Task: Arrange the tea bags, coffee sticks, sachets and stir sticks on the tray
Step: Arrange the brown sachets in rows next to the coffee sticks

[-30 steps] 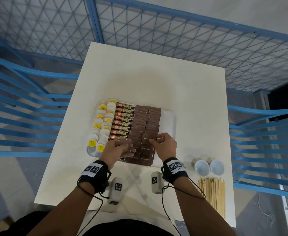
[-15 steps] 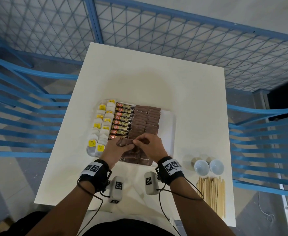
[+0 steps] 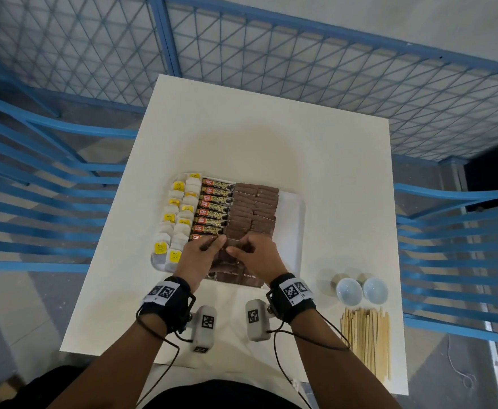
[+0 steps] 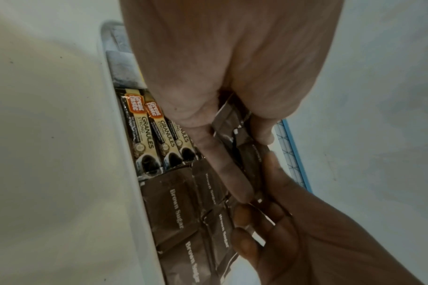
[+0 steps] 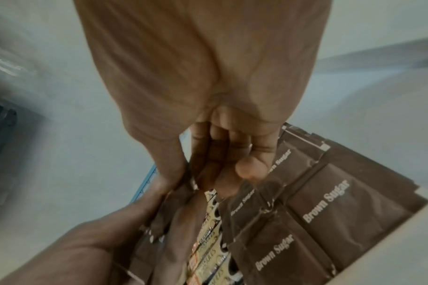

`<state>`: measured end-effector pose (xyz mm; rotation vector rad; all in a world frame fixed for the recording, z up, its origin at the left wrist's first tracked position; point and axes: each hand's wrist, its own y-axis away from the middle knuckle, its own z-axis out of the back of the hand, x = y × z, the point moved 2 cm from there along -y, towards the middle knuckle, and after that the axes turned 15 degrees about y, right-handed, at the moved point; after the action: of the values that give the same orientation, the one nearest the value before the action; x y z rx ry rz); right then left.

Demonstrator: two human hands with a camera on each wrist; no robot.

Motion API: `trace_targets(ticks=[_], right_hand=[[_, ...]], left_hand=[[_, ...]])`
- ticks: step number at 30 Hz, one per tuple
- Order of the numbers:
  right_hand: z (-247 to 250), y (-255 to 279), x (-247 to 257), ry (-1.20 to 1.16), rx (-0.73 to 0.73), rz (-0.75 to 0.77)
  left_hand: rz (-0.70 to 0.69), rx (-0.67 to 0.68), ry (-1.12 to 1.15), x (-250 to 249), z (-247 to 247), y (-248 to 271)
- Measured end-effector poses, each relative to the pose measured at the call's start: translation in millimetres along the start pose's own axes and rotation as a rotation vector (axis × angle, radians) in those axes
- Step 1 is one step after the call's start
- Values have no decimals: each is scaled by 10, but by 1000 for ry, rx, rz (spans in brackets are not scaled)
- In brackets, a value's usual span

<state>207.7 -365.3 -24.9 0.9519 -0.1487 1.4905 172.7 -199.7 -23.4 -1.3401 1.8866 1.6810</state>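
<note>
Both hands now sit closer together than a second ago: the right hand [image 3: 258, 255] has shifted leftward from the right sachet column to meet the left hand [image 3: 197, 256] over the near end of the tray [image 3: 292, 228]. Left thumb and curled fingers [image 4: 227, 173] hold a small stack of brown sugar sachets [image 4: 232, 123]; right fingertips [image 5: 250, 169] pinch at that stack, though how many sachets they take cannot be told. Tea bags [image 3: 180, 214], coffee sticks [image 3: 212, 206] and laid brown sachets [image 3: 253, 208] fill the left and middle of the tray. Stir sticks [image 3: 365, 338] lie on the table [image 3: 271, 128], well apart, beside two cups [image 3: 361, 290].

Procedure, as judged:
- Peel one sachet only.
- Lay it flat, overlapping the row evenly.
- Avoid brushing the neighbouring coffee sticks.
</note>
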Motion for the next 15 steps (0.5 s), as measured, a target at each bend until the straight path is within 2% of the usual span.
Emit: trace_targets(ticks=[5,9,15], right_hand=[[58,-1,-49,-36,-56,-3],[36,50,-22,-16,34,13],[0,140,-26,-254,79,-79]], left_hand=[[67,43,55,5,31,60],[25,0,27,-28,40,79],[21,24,50,-7,54,69]])
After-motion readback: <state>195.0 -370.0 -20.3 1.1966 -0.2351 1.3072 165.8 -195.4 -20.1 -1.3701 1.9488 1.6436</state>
